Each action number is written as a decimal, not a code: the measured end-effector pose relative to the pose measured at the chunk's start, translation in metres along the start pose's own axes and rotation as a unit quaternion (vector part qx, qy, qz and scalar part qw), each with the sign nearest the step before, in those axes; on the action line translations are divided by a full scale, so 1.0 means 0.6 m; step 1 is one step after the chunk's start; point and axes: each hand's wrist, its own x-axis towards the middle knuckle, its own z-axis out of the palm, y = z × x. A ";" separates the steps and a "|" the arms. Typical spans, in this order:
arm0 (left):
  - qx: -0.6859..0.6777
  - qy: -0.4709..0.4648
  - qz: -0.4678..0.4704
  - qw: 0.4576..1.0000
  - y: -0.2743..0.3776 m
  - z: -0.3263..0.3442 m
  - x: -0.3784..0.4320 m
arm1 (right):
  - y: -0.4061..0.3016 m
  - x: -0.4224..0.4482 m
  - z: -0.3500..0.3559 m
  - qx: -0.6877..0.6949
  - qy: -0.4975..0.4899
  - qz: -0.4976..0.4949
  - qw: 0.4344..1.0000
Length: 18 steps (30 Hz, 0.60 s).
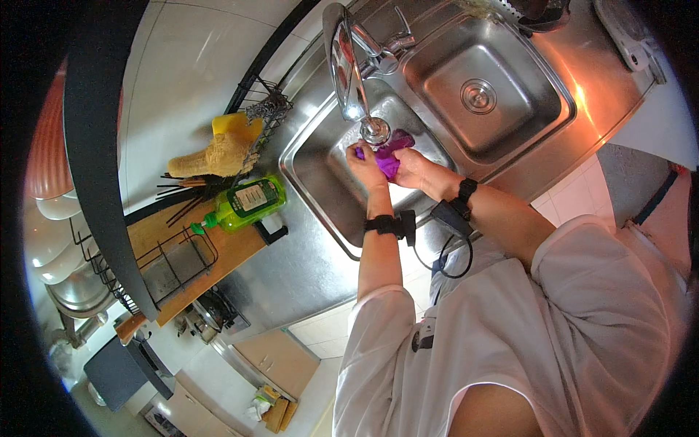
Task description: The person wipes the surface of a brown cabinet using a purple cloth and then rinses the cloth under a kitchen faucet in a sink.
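Over the left basin of a steel double sink (327, 218), my left hand (366, 165) and my right hand (412, 168) both grip a wet-looking purple cloth (386, 163). The cloth is bunched between my fingers, and a darker part of it hangs beyond them toward the basin's far side. Right above the hands is the round spout end of a chrome faucet (375, 131). Whether water is running cannot be made out. Black straps with small devices sit on both wrists, joined to a cable.
A green dish soap bottle (251, 202), a yellow sponge (237, 127) and a loofah (210, 155) are left of the sink, near a wire rack (180, 262). The second basin (486, 95) lies to the right. A dark shelf edge (98, 136) crosses the far left.
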 end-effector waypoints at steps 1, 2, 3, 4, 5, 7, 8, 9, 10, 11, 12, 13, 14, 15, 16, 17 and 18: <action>-0.049 -0.002 -0.036 0.998 -0.005 -0.002 0.003 | -0.007 0.001 0.001 -0.007 0.022 0.000 1.000; -0.048 -0.038 -0.015 0.998 -0.008 0.001 -0.004 | -0.017 0.005 0.004 -0.015 0.042 0.000 0.999; -0.047 -0.078 0.009 0.996 -0.009 0.009 -0.017 | -0.024 0.008 0.008 -0.020 0.062 -0.004 0.998; -0.057 -0.116 -0.066 0.989 0.017 0.020 -0.045 | -0.038 -0.001 0.020 -0.035 0.148 -0.045 0.987; -0.088 -0.117 -0.008 0.989 0.032 0.028 -0.067 | -0.045 -0.011 0.021 -0.073 0.087 -0.115 0.987; -0.030 -0.100 0.107 0.989 0.073 0.024 -0.107 | -0.053 -0.061 0.028 -0.180 0.103 -0.119 0.971; 0.006 -0.075 0.143 0.987 0.084 0.023 -0.106 | -0.048 -0.078 0.044 -0.190 0.087 -0.127 0.970; 0.042 -0.053 0.179 0.981 0.091 0.027 -0.103 | -0.043 -0.091 0.054 -0.197 0.073 -0.138 0.968; 0.077 -0.031 0.215 0.973 0.095 0.031 -0.099 | -0.040 -0.096 0.062 -0.205 0.059 -0.149 0.966; 0.101 -0.006 0.190 0.977 0.079 0.038 -0.085 | -0.036 -0.078 0.058 -0.158 0.076 -0.118 0.977; 0.123 0.018 0.170 0.978 0.055 0.044 -0.062 | -0.029 -0.051 0.051 -0.111 0.090 -0.091 0.986; 0.149 0.046 0.146 0.977 0.029 0.040 -0.038 | -0.020 -0.031 0.051 -0.064 0.103 -0.058 0.991; 0.061 -0.014 0.051 0.997 0.007 0.025 -0.010 | -0.011 -0.022 0.055 -0.035 0.145 -0.023 0.988; -0.025 0.017 0.014 0.999 0.009 0.026 -0.001 | -0.007 -0.025 0.055 -0.073 0.163 -0.022 0.984; -0.032 -0.032 0.023 0.999 0.010 0.021 -0.005 | -0.005 -0.019 0.060 -0.057 0.137 -0.041 0.988; -0.039 -0.081 0.032 0.995 0.011 0.012 -0.013 | -0.004 -0.016 0.065 -0.041 0.110 -0.060 0.991; -0.022 -0.080 0.057 0.995 0.039 0.014 -0.028 | -0.015 -0.013 0.057 -0.059 0.100 -0.073 0.991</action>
